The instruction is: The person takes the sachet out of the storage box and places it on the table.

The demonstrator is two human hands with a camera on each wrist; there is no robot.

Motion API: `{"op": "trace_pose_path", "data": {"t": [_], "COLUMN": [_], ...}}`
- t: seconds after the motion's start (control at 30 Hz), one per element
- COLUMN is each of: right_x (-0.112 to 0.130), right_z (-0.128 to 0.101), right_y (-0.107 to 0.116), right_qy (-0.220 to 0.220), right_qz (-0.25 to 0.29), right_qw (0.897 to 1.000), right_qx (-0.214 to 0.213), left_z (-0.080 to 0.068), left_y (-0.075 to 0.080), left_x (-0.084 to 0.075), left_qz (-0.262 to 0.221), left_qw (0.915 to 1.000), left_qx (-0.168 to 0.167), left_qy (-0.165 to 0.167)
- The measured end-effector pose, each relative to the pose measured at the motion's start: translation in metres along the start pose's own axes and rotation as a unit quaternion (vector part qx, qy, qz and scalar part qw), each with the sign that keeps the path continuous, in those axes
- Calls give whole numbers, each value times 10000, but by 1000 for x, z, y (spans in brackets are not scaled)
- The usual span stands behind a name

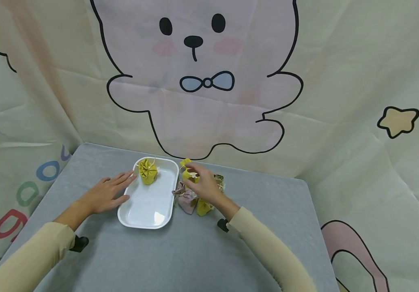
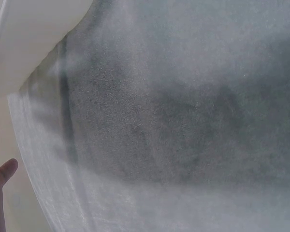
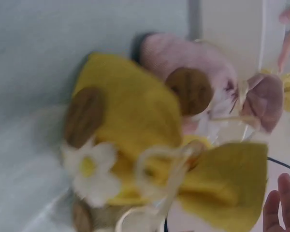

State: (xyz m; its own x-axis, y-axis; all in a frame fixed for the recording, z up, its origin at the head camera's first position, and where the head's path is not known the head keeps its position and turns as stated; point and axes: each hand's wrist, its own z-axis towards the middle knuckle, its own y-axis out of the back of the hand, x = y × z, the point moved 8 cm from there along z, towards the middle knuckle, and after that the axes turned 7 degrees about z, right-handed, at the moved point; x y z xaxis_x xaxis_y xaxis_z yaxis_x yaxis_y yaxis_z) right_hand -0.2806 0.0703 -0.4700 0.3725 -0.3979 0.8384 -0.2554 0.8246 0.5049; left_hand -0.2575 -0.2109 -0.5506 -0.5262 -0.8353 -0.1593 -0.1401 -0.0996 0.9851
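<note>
In the head view my left hand point(image 1: 108, 192) lies with straight fingers against the left rim of a white tray point(image 1: 151, 221). A yellow drawstring pouch point(image 1: 148, 172) stands inside the tray near its far left corner. Right of the tray my right hand point(image 1: 205, 184) reaches over a cluster of pouches, thumb and forefinger apart around a yellow pouch point(image 1: 186, 175) at the back. Beside it are a pink pouch point(image 1: 187, 201), another yellow pouch point(image 3: 130, 106) with a white flower, and a brownish pouch point(image 1: 219, 178) partly behind the hand.
A grey cloth covers the table point(image 1: 194, 251). Behind it hangs a pale curtain point(image 1: 340, 81) printed with a bear and a star, close to the table's far edge. A dark wrist camera point(image 1: 79, 244) sits under the left sleeve.
</note>
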Motion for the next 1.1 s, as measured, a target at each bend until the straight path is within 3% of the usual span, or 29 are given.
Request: {"op": "trace_pose_path", "data": {"t": [0.1,0.27,1.1], "right_x": [2,4,4], "right_z": [6,15,48], "right_y": [-8,-23,-78], "right_qy": [-101,-312,-713], "right_qz": [76,-233,-907], "right_qw": [9999,9991,9912], "right_qx": [27,171,644], "left_z": [0,-1,1], "left_y": [1,1,-4], "left_x": [0,-2,4], "left_qz": [6,29,13], "left_qw": [10000,10000,10000], "left_qx": [-10,14,57], "left_qy": [2,-37,25]}}
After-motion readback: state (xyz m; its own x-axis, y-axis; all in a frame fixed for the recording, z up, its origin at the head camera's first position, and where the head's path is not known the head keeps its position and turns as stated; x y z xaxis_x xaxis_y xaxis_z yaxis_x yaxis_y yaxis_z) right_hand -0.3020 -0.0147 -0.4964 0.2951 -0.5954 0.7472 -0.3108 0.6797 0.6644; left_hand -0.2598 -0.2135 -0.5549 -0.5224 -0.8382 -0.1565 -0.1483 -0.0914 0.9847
